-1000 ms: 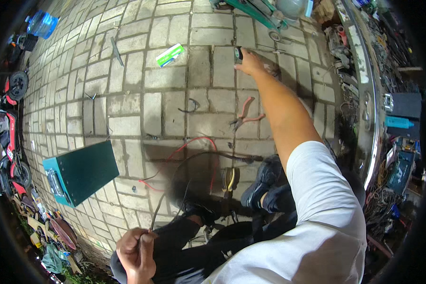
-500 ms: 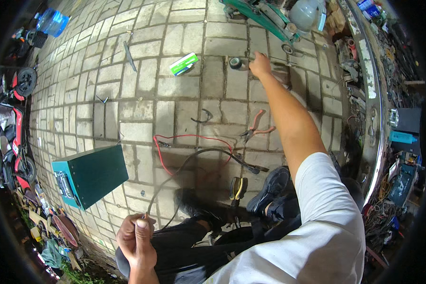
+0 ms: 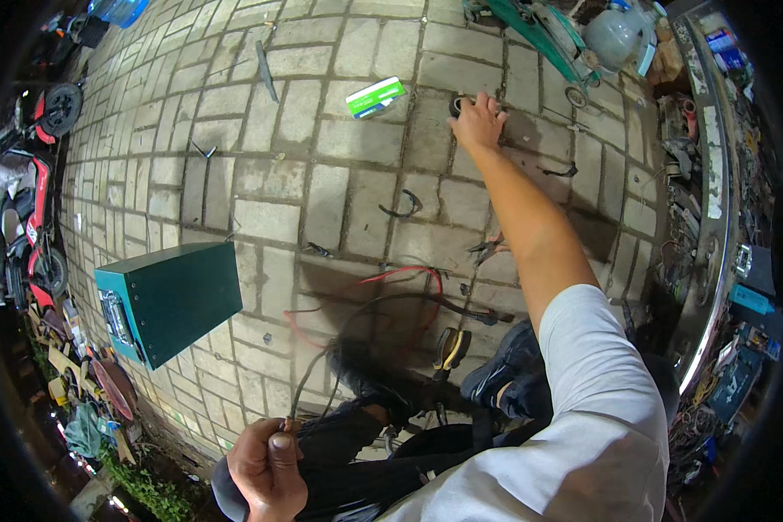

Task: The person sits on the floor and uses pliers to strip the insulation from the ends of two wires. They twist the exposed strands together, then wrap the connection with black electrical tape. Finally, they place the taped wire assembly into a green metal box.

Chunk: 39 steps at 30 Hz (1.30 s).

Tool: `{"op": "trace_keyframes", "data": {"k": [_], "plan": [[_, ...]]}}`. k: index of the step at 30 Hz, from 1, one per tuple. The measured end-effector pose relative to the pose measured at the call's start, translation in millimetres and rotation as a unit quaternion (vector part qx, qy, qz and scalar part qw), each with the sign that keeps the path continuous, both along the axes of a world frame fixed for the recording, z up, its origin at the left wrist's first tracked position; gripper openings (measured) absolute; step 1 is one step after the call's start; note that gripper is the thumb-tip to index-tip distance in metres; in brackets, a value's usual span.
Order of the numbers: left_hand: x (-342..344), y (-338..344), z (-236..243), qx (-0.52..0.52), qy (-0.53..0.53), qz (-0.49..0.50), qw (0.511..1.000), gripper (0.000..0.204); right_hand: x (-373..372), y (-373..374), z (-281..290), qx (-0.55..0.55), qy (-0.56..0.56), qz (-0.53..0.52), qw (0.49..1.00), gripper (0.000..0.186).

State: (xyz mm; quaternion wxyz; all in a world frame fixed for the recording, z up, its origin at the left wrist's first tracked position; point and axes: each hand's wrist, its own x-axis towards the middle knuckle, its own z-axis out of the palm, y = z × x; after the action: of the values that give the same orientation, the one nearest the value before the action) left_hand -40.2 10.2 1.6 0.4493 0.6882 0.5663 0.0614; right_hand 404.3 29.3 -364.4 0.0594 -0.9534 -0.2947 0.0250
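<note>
My left hand [image 3: 268, 470], low in the view, pinches the bare copper end of a black cable [image 3: 309, 365] between thumb and fingers. That cable arcs up and right over the paving and lies near my shoes. Farther off, my right hand [image 3: 478, 123] is at a roll of black tape [image 3: 456, 106], thumb and forefinger around its right side; the hand covers part of the roll. A red cable [image 3: 439, 283] loops beneath the black one. Red-handled pliers [image 3: 487, 249] lie beside my right forearm, which partly hides them. A yellow-and-black hand tool [image 3: 450, 350] rests between my shoes.
A dark green metal case [image 3: 178, 300] stands at left. A green-and-white box [image 3: 376, 97] and cut black scraps [image 3: 400, 205] lie on the paving. At far right are a green floor jack [image 3: 539, 35] and a plastic jug [image 3: 619, 36]. Clutter lines the right edge.
My right hand has moved left onto the tape roll. The left hand still holds the cable end. The view has shifted, and the red cable has shifted, looking blurred at its left part.
</note>
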Motion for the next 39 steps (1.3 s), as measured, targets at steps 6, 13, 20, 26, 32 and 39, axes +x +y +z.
{"op": "trace_keyframes", "data": {"k": [6, 13, 20, 26, 32, 39], "plan": [[12, 4, 1, 0.169, 0.015, -0.125, 0.978, 0.002, -12, 0, 22, 0.208, 0.053, -0.007, 0.977, 0.03], [14, 6, 13, 0.225, 0.045, -0.134, 0.964, 0.03, -138, -44, 194, 0.478, 0.741, 0.063, 0.468, 0.03], [3, -2, 29, 0.061, -0.267, -0.089, 0.958, 0.032, -233, -106, 339, 0.353, 0.586, 0.258, 0.682, 0.012], [-16, -31, 41, 0.033, -0.392, -0.145, 0.908, 0.03, -284, -167, 384, 0.384, 0.385, 0.412, 0.732, 0.019], [-30, -49, 54, 0.054, -0.43, -0.271, 0.859, 0.033, -315, -201, 401, 0.393, 0.725, 0.213, 0.524, 0.037], [-35, -62, 59, 0.266, -0.36, -0.381, 0.809, 0.027, -325, -216, 380, 0.371, 0.827, 0.191, 0.376, 0.043]]}}
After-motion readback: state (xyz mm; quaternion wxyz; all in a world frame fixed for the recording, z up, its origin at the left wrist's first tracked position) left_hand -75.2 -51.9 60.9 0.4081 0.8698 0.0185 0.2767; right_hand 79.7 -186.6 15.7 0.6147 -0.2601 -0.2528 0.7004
